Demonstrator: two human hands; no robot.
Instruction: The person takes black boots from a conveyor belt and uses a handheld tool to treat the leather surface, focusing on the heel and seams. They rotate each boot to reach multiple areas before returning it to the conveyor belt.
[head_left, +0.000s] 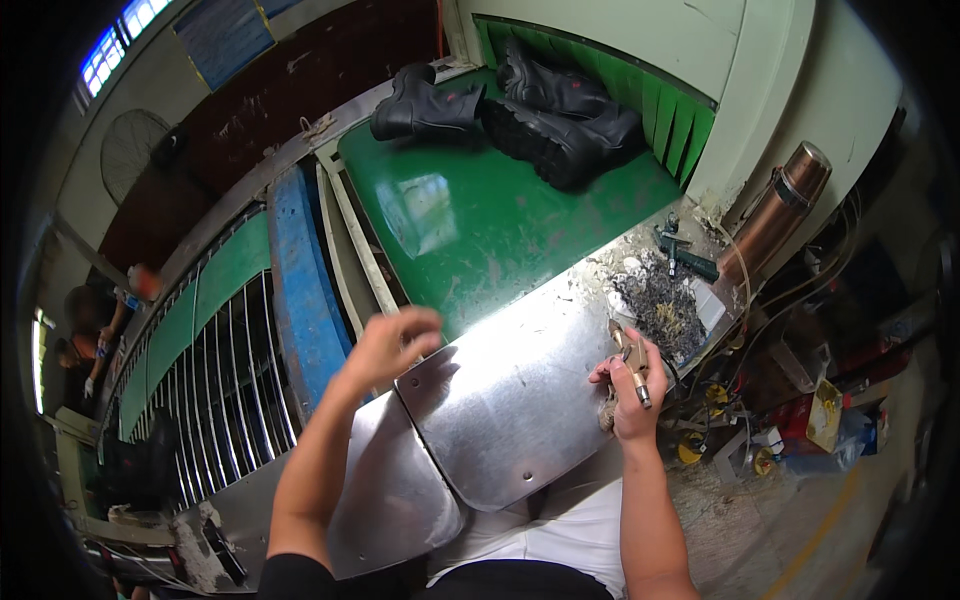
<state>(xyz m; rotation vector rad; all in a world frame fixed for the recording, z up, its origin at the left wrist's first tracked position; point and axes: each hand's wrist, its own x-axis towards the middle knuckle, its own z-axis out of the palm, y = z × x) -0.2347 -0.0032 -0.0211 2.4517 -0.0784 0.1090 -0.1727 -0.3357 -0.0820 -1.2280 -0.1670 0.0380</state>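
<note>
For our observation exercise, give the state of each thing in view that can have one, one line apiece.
Left hand: open, nothing seen held
Right hand: grip closed around a metal tool
Copper-coloured flask: capped
Nearest black boot: tipped over, sole showing
Dark green tool: lying down, unheld
Dark scraps: heaped loosely
Metal plates: lying flat, shiny
Green surface: glossy, scuffed

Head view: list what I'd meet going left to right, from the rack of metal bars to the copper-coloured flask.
Rack of metal bars, blue beam, left hand, right hand holding a brass-coloured tool, dark green tool, copper-coloured flask.
</note>
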